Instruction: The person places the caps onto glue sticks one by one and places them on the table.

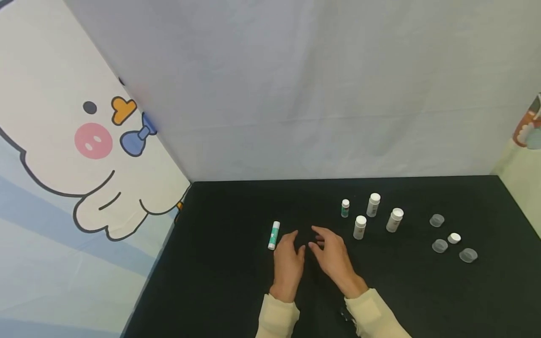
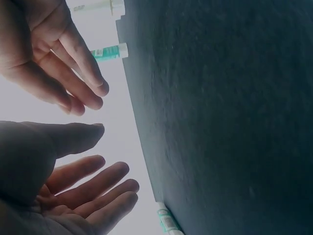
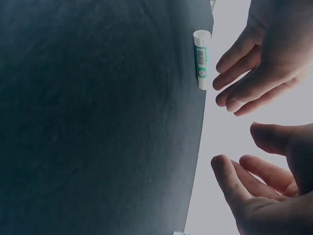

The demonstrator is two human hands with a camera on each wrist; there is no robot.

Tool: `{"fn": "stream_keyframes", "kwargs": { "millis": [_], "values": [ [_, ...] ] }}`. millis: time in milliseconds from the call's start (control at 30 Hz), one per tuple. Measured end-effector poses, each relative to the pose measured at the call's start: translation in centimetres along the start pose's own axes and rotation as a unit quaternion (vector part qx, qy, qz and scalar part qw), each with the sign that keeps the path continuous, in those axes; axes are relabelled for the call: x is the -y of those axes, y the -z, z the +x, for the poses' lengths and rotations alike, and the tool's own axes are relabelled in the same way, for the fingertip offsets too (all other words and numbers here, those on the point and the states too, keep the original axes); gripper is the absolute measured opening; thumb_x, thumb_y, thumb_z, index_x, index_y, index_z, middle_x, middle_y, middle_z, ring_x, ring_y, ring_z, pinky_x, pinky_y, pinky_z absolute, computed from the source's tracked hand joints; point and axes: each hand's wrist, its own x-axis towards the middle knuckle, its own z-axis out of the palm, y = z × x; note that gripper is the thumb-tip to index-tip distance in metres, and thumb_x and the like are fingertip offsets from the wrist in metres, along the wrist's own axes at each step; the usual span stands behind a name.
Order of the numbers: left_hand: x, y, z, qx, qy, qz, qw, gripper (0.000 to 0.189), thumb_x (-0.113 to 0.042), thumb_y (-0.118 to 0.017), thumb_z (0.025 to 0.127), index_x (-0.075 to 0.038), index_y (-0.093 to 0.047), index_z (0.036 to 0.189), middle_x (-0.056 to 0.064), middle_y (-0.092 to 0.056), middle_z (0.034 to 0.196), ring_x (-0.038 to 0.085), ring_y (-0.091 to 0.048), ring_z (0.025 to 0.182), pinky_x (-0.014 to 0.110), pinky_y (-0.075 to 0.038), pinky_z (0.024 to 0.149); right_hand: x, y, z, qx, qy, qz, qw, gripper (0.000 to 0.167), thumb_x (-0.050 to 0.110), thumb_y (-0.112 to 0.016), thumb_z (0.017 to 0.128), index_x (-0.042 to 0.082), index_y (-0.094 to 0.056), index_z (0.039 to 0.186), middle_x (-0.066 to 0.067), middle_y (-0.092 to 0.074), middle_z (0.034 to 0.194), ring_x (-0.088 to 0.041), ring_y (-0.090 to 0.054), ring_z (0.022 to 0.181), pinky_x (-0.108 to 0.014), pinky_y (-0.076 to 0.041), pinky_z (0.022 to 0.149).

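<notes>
My left hand (image 1: 289, 265) hovers over the black table with its fingers relaxed, holding nothing. Just beyond its fingertips lies a white tube with a teal label (image 1: 274, 235), like a glue stick; in the right wrist view this tube (image 3: 201, 59) shows a white cap end. Facing the left hand, with a gap between them, is my right hand (image 1: 336, 258), its fingers loosely bent around no object. Nearest to the right hand stands a white bottle (image 1: 359, 228) with a white lid. Both hands (image 2: 88, 191) also appear in each wrist view, apart from each other.
Behind and right of the hands stand a small green-labelled bottle (image 1: 345, 208) and two more white bottles (image 1: 373, 205). Farther right are three clear cups (image 1: 468, 255) and a white cap (image 1: 454, 238). A pale curtain (image 1: 321, 94) and a printed panel (image 1: 55, 164) border the table (image 1: 220, 281).
</notes>
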Motion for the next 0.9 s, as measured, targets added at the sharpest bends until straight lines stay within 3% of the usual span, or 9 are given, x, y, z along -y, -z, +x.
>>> {"fn": "stream_keyframes", "kwargs": {
  "millis": [900],
  "values": [
    [-2.5, -2.1, -0.2, 0.056, 0.008, -0.044, 0.9975, 0.039, 0.001, -0.079, 0.092, 0.005, -0.07, 0.129, 0.022, -0.072, 0.127, 0.037, -0.071, 0.116, 0.051, -0.057, 0.097, -2.4, 4.3, -2.6, -0.043, -0.064, -0.02, 0.9968, 0.04, -0.004, -0.076, 0.092, -0.008, -0.068, 0.131, -0.029, -0.071, 0.124, -0.041, -0.075, 0.103, -0.052, -0.06, 0.086]
  ]
}}
